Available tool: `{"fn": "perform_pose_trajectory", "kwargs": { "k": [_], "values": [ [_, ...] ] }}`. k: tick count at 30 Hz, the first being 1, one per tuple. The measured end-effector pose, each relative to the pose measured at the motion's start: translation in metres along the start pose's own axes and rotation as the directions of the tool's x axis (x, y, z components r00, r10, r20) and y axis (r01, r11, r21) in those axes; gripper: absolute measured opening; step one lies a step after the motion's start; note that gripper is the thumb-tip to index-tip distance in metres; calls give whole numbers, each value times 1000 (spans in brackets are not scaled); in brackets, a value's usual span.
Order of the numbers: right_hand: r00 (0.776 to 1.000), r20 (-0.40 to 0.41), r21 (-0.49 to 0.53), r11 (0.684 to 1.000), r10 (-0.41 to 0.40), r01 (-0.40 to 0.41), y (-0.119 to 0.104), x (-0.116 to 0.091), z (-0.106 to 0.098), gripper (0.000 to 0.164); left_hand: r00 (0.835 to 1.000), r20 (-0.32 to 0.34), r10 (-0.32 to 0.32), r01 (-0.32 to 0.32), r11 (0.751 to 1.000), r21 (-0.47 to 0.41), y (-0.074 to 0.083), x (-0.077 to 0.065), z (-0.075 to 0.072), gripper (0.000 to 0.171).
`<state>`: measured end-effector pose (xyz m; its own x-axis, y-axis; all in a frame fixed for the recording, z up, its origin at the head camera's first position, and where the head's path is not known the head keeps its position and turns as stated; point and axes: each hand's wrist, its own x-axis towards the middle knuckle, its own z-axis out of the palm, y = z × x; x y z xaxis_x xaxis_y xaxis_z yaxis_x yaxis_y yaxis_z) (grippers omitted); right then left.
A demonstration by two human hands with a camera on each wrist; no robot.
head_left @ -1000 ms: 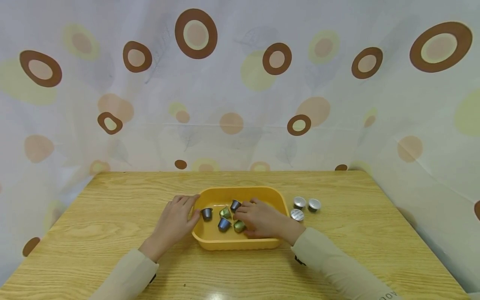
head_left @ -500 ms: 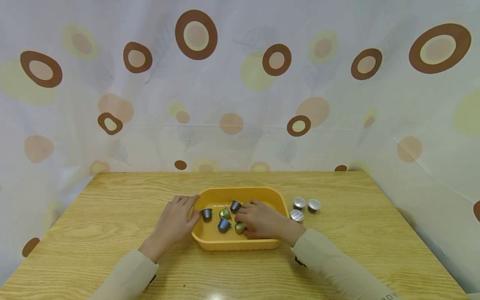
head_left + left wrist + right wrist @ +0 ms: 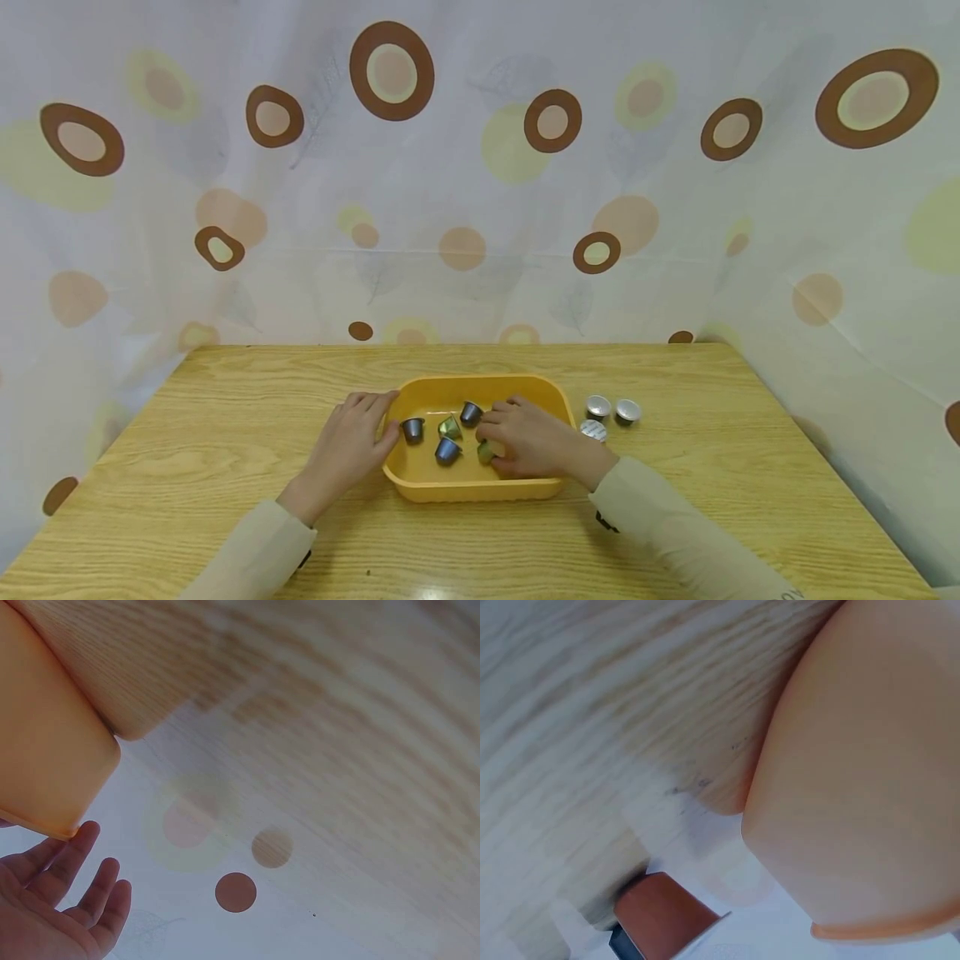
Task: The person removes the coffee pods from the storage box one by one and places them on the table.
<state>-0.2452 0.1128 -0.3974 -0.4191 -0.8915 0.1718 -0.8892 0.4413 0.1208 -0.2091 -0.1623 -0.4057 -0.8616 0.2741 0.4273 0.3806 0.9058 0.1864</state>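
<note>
Inside the yellow tray (image 3: 480, 492) my right hand (image 3: 528, 437) pinches a green coffee capsule (image 3: 486, 452), partly covered by the fingers. To its left lie a second green capsule (image 3: 449, 427), a blue capsule (image 3: 447, 451) and two dark grey capsules, one near the middle (image 3: 471, 414) and one by the left wall (image 3: 412, 430). My left hand (image 3: 352, 437) rests on the tray's left rim, fingertips at the back corner. In the left wrist view its fingers (image 3: 71, 862) look fairly straight, some touching the rim. The right wrist view does not show the right hand.
Right of the tray, several capsules with silver lids stand on the wooden table (image 3: 720, 467): two at the back (image 3: 597, 407) (image 3: 627, 411) and one in front (image 3: 593, 430). In the right wrist view a brown capsule (image 3: 664, 915) stands beside the tray wall. A patterned curtain (image 3: 480, 208) hangs behind.
My right hand has shifted slightly to the right, and the green capsule at its fingertips has moved the same way. The left hand and the tray look unchanged.
</note>
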Motion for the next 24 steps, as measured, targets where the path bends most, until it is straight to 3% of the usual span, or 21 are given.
{"fn": "perform_pose_trajectory", "kwargs": {
  "k": [16,24],
  "values": [
    [998,20,12,998,54,-55,3,-7,-12,18,1000,9,-8,8,1000,-2,0,0,0,40],
    [999,-14,-22,999,49,-50,11,-13,-15,26,1000,2,0,0,1000,1,0,-1,0,40]
  ]
}}
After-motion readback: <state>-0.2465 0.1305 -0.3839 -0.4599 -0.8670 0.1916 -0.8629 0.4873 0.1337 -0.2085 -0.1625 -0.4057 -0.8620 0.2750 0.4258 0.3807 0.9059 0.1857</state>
